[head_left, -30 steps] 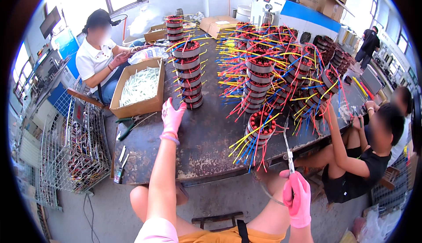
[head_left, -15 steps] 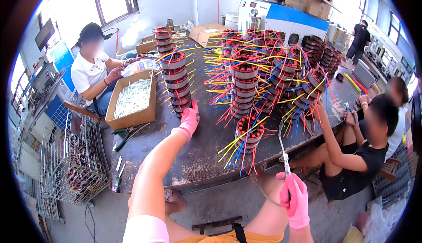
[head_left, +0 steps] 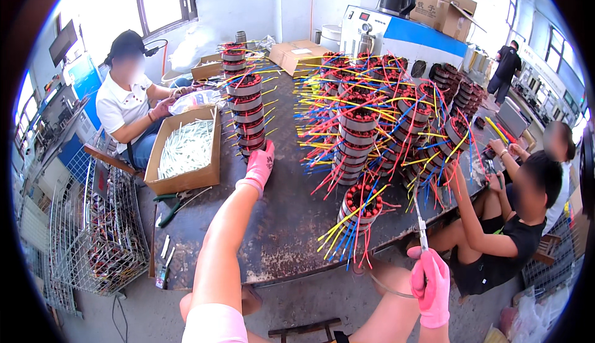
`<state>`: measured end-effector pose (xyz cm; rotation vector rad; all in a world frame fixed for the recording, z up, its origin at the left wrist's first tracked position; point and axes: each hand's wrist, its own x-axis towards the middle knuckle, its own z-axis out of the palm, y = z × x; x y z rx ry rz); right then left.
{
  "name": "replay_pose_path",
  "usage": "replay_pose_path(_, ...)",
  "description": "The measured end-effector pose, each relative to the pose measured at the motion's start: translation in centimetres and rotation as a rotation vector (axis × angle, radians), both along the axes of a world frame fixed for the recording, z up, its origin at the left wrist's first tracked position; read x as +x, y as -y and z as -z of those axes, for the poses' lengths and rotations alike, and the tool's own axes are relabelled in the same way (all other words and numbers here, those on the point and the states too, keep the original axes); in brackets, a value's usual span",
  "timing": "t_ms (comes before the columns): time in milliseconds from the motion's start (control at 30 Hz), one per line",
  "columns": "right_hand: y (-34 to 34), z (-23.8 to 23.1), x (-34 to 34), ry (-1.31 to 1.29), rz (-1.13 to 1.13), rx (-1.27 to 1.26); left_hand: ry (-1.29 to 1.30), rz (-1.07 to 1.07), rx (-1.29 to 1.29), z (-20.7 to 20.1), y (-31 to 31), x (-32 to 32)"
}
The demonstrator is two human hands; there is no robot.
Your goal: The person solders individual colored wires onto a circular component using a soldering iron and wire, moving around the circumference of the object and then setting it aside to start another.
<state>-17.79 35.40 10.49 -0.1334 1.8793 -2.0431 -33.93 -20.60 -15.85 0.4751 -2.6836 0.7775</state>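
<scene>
My left hand [head_left: 260, 164], in a pink glove, grips the bottom of a tall stack of motor stators [head_left: 248, 111]; its far fingers are partly hidden. The stack has grey metal rings, red windings and short coloured leads. My right hand [head_left: 430, 284], gloved in pink too, is closed around a thin metal wand-like tool [head_left: 423, 228] with a hose at its rear. The wand points up toward the table edge, its tip among wires. A single stator [head_left: 361, 209] with long yellow, blue and red leads stands between my hands, in front of more stator stacks [head_left: 354, 141].
A cardboard box [head_left: 214, 168] of white sleeves sits on the left, with pliers [head_left: 180, 208] and a cutter knife [head_left: 165, 268] nearby. One person [head_left: 127, 104] works at the left. Another person [head_left: 496, 231] sits at the right, a hand among the wires. Wire baskets [head_left: 102, 237] stand at lower left.
The view has shifted, so the central stators and my right hand with the wand appear farther right and lower. My left hand stays at the base of its stack.
</scene>
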Motion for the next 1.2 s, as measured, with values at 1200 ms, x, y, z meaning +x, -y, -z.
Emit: replay_pose_path(1200, 2.1, -1.3, -4.9, -0.126, 0.135, -0.099, -0.114, -0.057, 0.631, -10.4, 8.9, -0.8)
